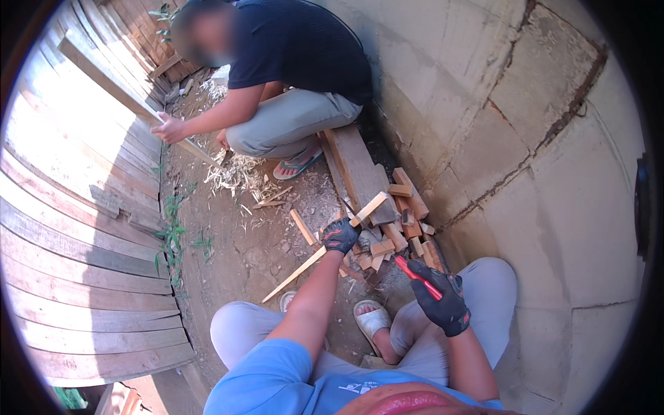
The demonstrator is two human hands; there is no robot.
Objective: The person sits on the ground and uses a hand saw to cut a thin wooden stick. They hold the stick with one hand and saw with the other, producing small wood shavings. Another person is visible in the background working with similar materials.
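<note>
My left hand [341, 236], in a dark work glove, is closed around a long pale wooden stick [296, 275]. The stick slants across, its thin tapered end low on the left and its thicker squared end [372, 206] up by the wood pile. In front of my right knee, my right hand [443, 301], gloved the same way, grips a slim red tool [420, 278]. Its exact kind cannot be made out. The tool points up and left, apart from the stick. Between the hands lie several short wood offcuts [382, 247].
A person in a dark shirt [304, 52] squats ahead, holding a long wooden pole [111, 79] over shavings [238, 176]. A thick timber beam [360, 166] lies along the cracked concrete wall [477, 131] on the right. A plank fence [83, 263] stands left, with weeds [173, 225] at its foot.
</note>
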